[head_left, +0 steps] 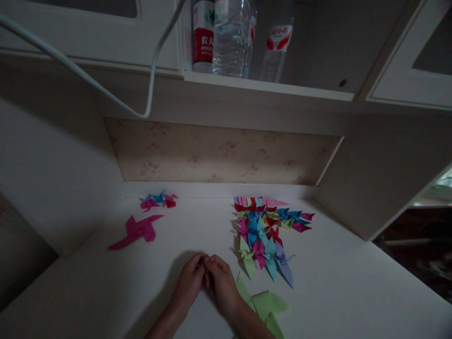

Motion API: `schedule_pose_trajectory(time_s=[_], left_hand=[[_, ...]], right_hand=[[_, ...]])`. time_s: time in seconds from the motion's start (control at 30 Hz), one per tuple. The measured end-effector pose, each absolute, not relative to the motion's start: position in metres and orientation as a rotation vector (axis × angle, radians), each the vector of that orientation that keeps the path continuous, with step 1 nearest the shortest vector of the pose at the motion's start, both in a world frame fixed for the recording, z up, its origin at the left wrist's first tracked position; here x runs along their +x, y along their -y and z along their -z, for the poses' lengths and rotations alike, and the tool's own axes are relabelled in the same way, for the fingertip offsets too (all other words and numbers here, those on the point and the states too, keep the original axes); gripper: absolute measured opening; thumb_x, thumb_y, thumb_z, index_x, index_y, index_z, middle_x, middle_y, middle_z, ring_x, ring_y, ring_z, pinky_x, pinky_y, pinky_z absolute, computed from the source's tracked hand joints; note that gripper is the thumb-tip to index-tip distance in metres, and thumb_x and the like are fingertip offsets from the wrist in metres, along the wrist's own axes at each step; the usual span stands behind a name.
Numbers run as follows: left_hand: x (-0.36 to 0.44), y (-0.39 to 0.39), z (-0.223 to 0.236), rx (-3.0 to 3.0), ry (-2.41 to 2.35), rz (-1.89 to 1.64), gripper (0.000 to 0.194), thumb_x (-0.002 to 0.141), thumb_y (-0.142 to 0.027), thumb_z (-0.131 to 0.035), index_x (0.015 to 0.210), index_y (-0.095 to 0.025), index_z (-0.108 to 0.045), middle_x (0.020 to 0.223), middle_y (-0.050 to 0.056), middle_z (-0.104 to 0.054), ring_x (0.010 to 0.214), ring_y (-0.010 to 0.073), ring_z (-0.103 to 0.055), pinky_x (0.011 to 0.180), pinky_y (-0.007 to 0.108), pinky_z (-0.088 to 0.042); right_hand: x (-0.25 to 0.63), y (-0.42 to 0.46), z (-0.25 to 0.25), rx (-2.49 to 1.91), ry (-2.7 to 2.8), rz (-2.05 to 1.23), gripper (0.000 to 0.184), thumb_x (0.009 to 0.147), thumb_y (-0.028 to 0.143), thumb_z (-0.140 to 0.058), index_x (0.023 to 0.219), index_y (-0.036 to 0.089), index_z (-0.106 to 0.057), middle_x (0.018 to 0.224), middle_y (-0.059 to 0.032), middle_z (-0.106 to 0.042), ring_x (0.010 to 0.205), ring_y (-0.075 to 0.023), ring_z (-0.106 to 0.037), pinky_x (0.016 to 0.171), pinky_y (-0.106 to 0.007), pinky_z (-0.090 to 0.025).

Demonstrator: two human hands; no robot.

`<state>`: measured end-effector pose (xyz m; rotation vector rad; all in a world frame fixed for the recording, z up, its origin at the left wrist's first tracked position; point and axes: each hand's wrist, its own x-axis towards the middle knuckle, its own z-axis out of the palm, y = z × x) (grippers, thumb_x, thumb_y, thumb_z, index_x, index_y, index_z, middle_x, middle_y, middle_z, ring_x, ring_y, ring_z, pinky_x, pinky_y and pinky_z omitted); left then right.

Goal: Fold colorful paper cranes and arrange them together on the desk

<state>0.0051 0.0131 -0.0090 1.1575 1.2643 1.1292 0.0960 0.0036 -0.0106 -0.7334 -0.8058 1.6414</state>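
Note:
My left hand (190, 278) and my right hand (219, 278) meet fingertip to fingertip low over the white desk (328, 282). Both are closed, with the fingers curled inward; whatever they pinch is hidden behind them. Beside my right wrist lies a large light green folded paper piece (266, 303), partly covered by my forearm. Beyond my right hand are rows of small folded paper cranes (259, 254) in several colours. To the left of my left hand rests a large magenta folded paper bird (137, 231).
A small cluster of folded paper cranes (158, 200) sits at the back left. Overhead, a shelf (268, 87) holds plastic bottles (231, 42). A white cable (106, 94) hangs down in front of the cabinet. Side panels (384, 174) bound the desk.

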Motion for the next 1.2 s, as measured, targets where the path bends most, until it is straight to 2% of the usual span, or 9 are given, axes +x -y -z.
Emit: schedule_pose_trajectory(time_s=[0.23, 0.4, 0.67, 0.9, 1.2], left_hand=[[0.0044, -0.0116, 0.0112, 1.2, -1.255, -1.149, 0.022, 0.073, -0.032, -0.052, 0.083, -0.016, -0.062, 0.053, -0.003, -0.058, 0.044, 0.0131, -0.048, 0.041, 0.022, -0.033], [0.0046, -0.0114, 0.0115, 1.206, -1.266, -1.126, 0.022, 0.074, -0.032, -0.05, 0.083, -0.015, -0.061, 0.047, -0.005, -0.052, 0.043, 0.0131, -0.047, 0.04, 0.021, -0.031], [0.0056, -0.0103, 0.0092, 1.199, -1.232, -1.147, 0.017, 0.074, -0.026, -0.048, 0.08, -0.016, -0.06, 0.051, -0.005, -0.053, 0.045, 0.012, -0.048, 0.043, 0.021, -0.034], [0.0055, -0.0108, 0.0113, 1.171, -1.236, -1.139, 0.019, 0.073, -0.027, -0.048, 0.082, -0.016, -0.06, 0.052, -0.005, -0.054, 0.045, 0.012, -0.049, 0.043, 0.021, -0.035], [0.0055, -0.0086, 0.0059, 1.165, -1.247, -1.161, 0.016, 0.071, -0.025, -0.049, 0.077, -0.016, -0.061, 0.054, -0.004, -0.054, 0.045, 0.0111, -0.048, 0.043, 0.021, -0.035]], right_hand=[[0.0962, -0.0022, 0.0106, -0.788, 0.825, -1.612, 0.037, 0.074, 0.049, -0.067, 0.059, 0.019, -0.052, 0.041, 0.0082, -0.043, 0.039, -0.0075, -0.034, 0.043, -0.022, -0.026], [0.0976, -0.0012, 0.0109, -0.813, 0.882, -1.562, 0.038, 0.077, 0.047, -0.065, 0.056, 0.018, -0.051, 0.043, 0.0074, -0.044, 0.041, -0.0078, -0.037, 0.045, -0.022, -0.028], [0.0961, -0.0005, 0.0116, -0.861, 0.904, -1.522, 0.034, 0.081, 0.044, -0.062, 0.06, 0.018, -0.052, 0.045, 0.0072, -0.044, 0.043, -0.0082, -0.037, 0.046, -0.022, -0.027], [0.0962, -0.0021, 0.0158, -0.904, 0.907, -1.529, 0.039, 0.076, 0.05, -0.064, 0.056, 0.019, -0.05, 0.044, 0.0078, -0.043, 0.043, -0.0082, -0.037, 0.045, -0.022, -0.029], [0.0964, -0.001, 0.0137, -0.967, 0.96, -1.454, 0.038, 0.077, 0.05, -0.061, 0.057, 0.019, -0.052, 0.046, 0.0067, -0.045, 0.045, -0.0091, -0.04, 0.047, -0.022, -0.032]])
